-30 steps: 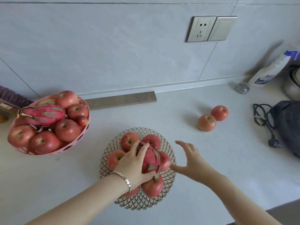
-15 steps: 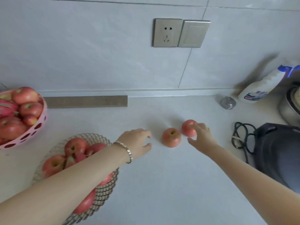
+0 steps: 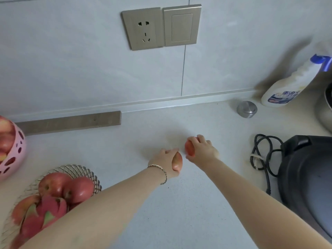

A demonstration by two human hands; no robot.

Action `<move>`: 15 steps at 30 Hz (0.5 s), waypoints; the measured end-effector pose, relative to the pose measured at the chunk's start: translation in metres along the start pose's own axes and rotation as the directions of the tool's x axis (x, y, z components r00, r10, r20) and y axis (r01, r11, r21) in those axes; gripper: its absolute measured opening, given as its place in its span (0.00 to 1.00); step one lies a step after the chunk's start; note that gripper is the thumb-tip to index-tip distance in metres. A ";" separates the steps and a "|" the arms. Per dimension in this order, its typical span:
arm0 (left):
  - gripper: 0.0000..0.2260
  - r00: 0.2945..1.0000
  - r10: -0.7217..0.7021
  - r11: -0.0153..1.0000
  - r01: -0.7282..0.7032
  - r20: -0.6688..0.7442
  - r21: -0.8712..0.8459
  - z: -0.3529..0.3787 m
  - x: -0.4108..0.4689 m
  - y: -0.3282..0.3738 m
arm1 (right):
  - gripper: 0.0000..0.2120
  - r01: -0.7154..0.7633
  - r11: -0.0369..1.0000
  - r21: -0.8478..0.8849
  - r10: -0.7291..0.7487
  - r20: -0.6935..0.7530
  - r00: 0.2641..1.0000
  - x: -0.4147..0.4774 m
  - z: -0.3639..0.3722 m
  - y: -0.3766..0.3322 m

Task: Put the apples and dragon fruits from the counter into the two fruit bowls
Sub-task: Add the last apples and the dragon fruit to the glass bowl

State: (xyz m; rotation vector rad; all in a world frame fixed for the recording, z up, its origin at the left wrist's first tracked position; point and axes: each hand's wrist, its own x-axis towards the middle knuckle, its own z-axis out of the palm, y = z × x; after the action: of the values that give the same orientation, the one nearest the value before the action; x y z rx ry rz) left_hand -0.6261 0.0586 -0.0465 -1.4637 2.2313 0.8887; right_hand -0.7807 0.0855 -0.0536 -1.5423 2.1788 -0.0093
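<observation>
Worktop (image 3: 179,212), pale, running along a tiled wall. Dark appliance (image 3: 309,177) at the right edge, its cable (image 3: 260,155) coiled beside it. Wire bowl (image 3: 71,169) near the front left corner, holding apples (image 3: 53,184) and a dragon fruit (image 3: 48,209). Pink bowl (image 3: 12,155) at the left edge, apples inside. Spray bottle (image 3: 291,85) at the back right. Left hand (image 3: 161,159), fingers curled round one apple (image 3: 177,161) at mid-worktop. Right hand (image 3: 203,150), fingers curled over a second apple (image 3: 190,149) just beside the first; whether either apple is lifted cannot be told.
</observation>
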 end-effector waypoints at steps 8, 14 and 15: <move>0.33 0.985 0.087 0.996 -0.085 -0.147 0.018 -0.012 -0.027 -0.015 | 0.37 -0.051 0.993 0.110 0.039 0.109 0.993 -0.011 -0.008 -0.006; 0.38 0.923 0.127 0.987 -0.154 -0.362 -0.046 -0.051 -0.107 -0.072 | 0.40 0.068 0.871 0.487 -0.114 0.066 0.991 -0.069 -0.025 -0.065; 0.41 0.912 0.116 0.986 -0.152 -0.394 -0.062 -0.056 -0.114 -0.080 | 0.38 0.063 0.816 0.574 -0.142 0.093 0.986 -0.076 -0.031 -0.073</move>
State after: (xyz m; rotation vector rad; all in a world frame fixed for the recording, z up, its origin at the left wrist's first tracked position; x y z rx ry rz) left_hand -0.5021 0.0797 0.0356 -1.6664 2.6374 0.8044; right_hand -0.7073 0.1179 0.0214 -1.2592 1.7565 -0.5348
